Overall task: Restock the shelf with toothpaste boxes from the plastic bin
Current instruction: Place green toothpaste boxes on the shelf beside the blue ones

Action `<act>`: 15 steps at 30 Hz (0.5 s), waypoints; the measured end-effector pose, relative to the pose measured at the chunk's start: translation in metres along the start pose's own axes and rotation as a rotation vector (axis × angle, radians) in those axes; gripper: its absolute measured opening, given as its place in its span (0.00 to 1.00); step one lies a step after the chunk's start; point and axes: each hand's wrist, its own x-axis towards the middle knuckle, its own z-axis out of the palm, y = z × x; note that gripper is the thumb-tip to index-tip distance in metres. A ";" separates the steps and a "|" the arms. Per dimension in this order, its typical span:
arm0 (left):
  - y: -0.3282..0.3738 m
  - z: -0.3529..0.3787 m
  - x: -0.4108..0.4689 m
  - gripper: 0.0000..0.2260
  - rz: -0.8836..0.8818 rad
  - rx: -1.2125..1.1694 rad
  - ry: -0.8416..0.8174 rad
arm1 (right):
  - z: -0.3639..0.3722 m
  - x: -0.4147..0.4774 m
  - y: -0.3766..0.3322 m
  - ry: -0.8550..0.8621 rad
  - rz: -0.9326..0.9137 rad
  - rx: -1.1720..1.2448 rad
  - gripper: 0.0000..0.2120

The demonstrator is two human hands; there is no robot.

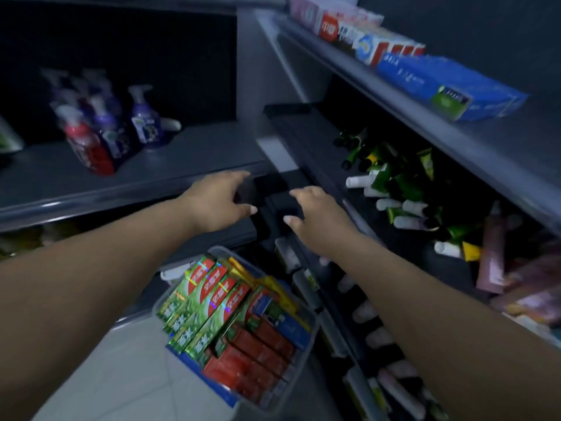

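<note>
Toothpaste boxes (212, 302) lie packed flat in the plastic bin (315, 326), green ones on its far-left side, red ones on its near side, a blue and some yellow towards its right wall; bin sits on the pale floor, close against the shelving; above and beyond the bin, both hands reach for the corner where two shelf runs meet; left hand (218, 202) and right hand (315, 214) have fingers curled around a dark patch between them; I cannot tell if that is a dark box or only shadow, so the grasp of either hand is unclear; high above and right of the bin, the top shelf (394, 95) already carries a row of boxes (394, 53); loose tubes (394, 183) lie scattered on the shelf right of the bin; pump bottles (100, 132) stand far up-left of it.

Handling, my guess: light cardboard cartons, stiff along their length but easy to dent at the faces, glossy so a bit slippery; I'd pinch across the narrow sides near the middle, or lift several side by side; tight packing means the first one needs prying up by an end.
</note>
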 end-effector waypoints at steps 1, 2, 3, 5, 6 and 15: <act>-0.009 0.010 -0.002 0.32 -0.025 -0.008 -0.028 | 0.015 0.001 0.000 -0.043 0.011 0.000 0.27; -0.019 0.022 -0.002 0.33 -0.055 -0.005 -0.058 | 0.029 0.002 0.001 -0.086 0.024 0.005 0.27; -0.028 0.033 -0.003 0.34 -0.079 0.002 -0.088 | 0.044 0.002 0.001 -0.130 0.037 0.020 0.27; -0.044 0.056 -0.006 0.35 -0.121 0.010 -0.146 | 0.073 0.000 0.004 -0.200 0.050 0.069 0.28; -0.051 0.068 -0.007 0.36 -0.144 0.006 -0.174 | 0.087 0.000 0.006 -0.222 0.056 0.091 0.29; -0.087 0.174 -0.020 0.32 -0.183 -0.029 -0.387 | 0.190 -0.008 0.039 -0.410 0.175 0.134 0.29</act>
